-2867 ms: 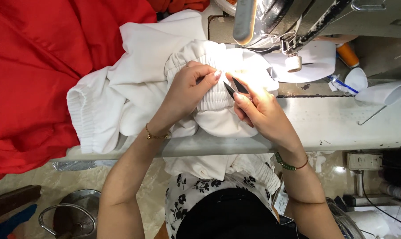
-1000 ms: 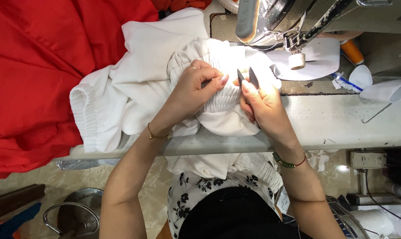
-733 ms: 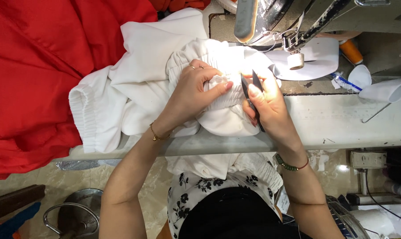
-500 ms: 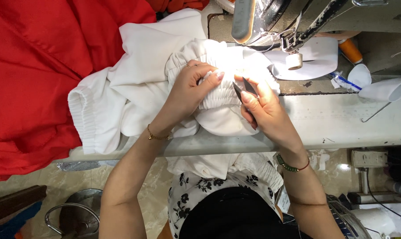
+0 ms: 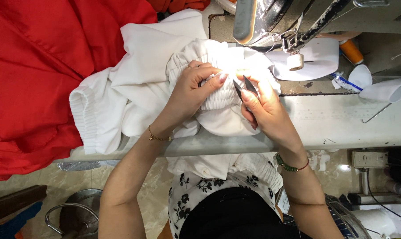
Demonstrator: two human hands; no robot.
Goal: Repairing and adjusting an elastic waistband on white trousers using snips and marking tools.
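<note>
White garment point(image 5: 156, 88) bunched on the sewing table point(image 5: 342, 124), just in front of the sewing machine point(image 5: 271, 22); its gathered elastic band sits in the middle under both hands, a ribbed cuff hangs over the table's left front edge, and part of the fabric drops off the table into the person's lap. Left hand point(image 5: 191, 88) clenched on the gathered band, fingers curled over it, pinching it in place. Right hand point(image 5: 264, 106) grasping small dark thread snips point(image 5: 244, 88), blades pointing up at the band, tips right next to the left fingertips; whether they touch the fabric I can't tell. Red fabric point(image 5: 36, 75) piled to the left, touching the white garment. Orange thread spool point(image 5: 352, 51) on the table at right, well apart from the hands.
</note>
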